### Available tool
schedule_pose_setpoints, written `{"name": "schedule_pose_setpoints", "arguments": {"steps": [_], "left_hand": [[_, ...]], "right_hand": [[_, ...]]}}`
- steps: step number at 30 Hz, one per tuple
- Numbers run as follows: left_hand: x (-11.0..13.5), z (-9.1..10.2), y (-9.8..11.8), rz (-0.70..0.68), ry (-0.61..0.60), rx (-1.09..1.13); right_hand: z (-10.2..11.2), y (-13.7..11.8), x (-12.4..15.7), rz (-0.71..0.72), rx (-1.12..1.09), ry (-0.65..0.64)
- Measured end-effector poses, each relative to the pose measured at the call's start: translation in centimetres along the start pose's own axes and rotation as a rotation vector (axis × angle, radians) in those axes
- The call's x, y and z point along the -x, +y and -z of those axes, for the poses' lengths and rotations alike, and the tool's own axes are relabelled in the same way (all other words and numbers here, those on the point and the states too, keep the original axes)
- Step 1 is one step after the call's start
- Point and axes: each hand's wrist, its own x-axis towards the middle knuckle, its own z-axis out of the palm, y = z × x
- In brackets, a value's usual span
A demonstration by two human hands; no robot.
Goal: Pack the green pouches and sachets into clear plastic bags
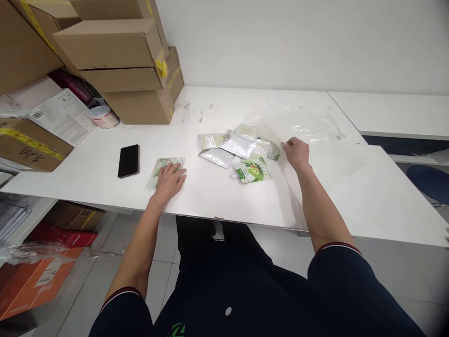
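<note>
Your left hand (170, 180) lies flat, fingers spread, on a green packet (156, 169); your right hand (297, 152) pinches a clear plastic bag (305, 122) beside piled pouches (240, 144).

The left hand (170, 181) lies just under 9 o'clock, palm down, its fingers fanned between 1 and 3. The left arm (137, 250) slants up from between 7 and 8. The right hand (297, 152), near 3 o'clock, is curled, fingertips pinched together towards 10. The right arm (322, 206), bent, leans to 11.
</note>
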Motion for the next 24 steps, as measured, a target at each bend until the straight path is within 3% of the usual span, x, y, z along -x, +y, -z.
{"name": "schedule_pose_setpoints", "arguments": {"steps": [2, 5, 8, 10, 12, 15, 18, 20, 24], "left_hand": [[0.0, 0.1, 0.2, 0.001, -0.007, -0.007], [0.1, 0.3, 0.4, 0.020, -0.023, -0.013], [0.5, 0.4, 0.5, 0.046, -0.018, -0.020], [0.7, 0.5, 0.5, 0.057, -0.001, -0.017], [0.9, 0.7, 0.7, 0.065, 0.033, -0.001], [1.0, 1.2, 1.6, 0.077, 0.135, 0.061], [1.0, 2.3, 4.5, 0.055, 0.251, 0.212], [1.1, 3.2, 7.6, 0.002, 0.267, 0.354], [1.6, 4.2, 14.3, -0.118, 0.164, 0.570]], "right_hand": [[0.7, 0.1, 0.3, 0.047, 0.003, -0.028], [2.2, -0.4, 0.7, -0.034, 0.075, 0.018], [4.5, -0.7, 0.8, -0.159, 0.131, 0.209], [6.5, -0.8, 0.8, -0.165, 0.108, 0.366], [8.6, -0.9, 1.1, -0.046, 0.018, 0.541], [11.5, -2.2, 2.6, 0.264, -0.353, 0.765], [12.6, -5.3, 5.3, 0.387, -0.690, 0.863], [11.9, -7.8, 7.4, 0.369, -0.794, 0.807], [8.1, -12.1, 10.7, 0.261, -0.914, 0.360]]}}
